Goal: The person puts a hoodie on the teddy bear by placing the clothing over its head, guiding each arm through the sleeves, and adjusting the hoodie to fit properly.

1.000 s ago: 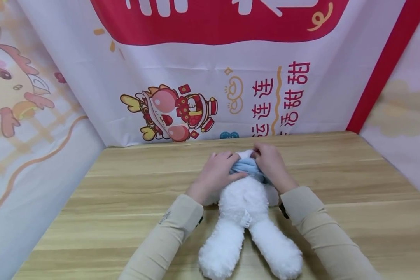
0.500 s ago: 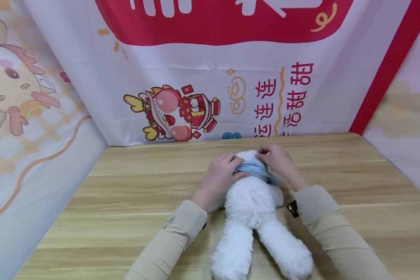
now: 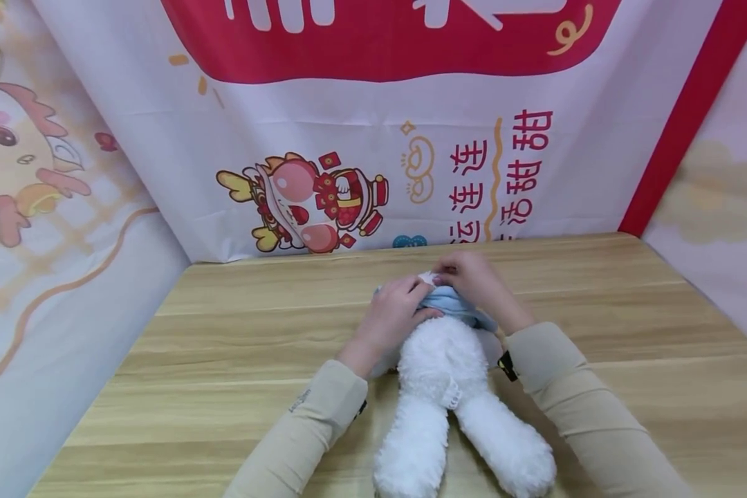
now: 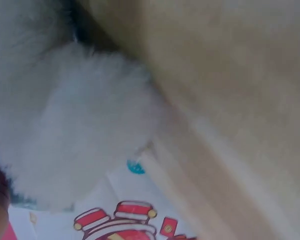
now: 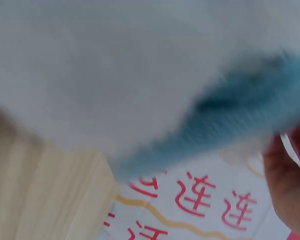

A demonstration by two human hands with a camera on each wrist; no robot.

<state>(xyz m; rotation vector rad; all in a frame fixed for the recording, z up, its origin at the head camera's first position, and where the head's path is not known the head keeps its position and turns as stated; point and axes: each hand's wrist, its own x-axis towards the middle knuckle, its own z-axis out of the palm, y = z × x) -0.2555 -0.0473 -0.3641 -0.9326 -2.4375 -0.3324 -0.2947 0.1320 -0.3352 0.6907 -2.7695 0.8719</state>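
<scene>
A white fluffy plush toy (image 3: 445,360) lies on the wooden table, its legs pointing toward me. Blue cloth (image 3: 448,302) is bunched around its upper end, and a bit of white (image 3: 427,278) shows past the cloth. On the left side, my left hand (image 3: 393,311) holds the bunched cloth between thumb and fingers. From the far right, my right hand (image 3: 473,280) pinches at the cloth's far edge with bent fingers. The right wrist view has blurred blue cloth (image 5: 230,120) reaching to the hand (image 5: 290,185). White fur (image 4: 85,115) fills much of the left wrist view.
Wooden tabletop (image 3: 224,360) surrounds the toy and ends at a printed white and red banner (image 3: 361,104) behind. Printed cloth hangs at the left side (image 3: 68,277) and the right side (image 3: 716,228). A small white tag (image 3: 452,394) sits between the toy's legs.
My right hand moved right, then back left along the far edge of the blue cloth. The left hand keeps its hold. Blue cloth now spreads wider on both sides of the toy.
</scene>
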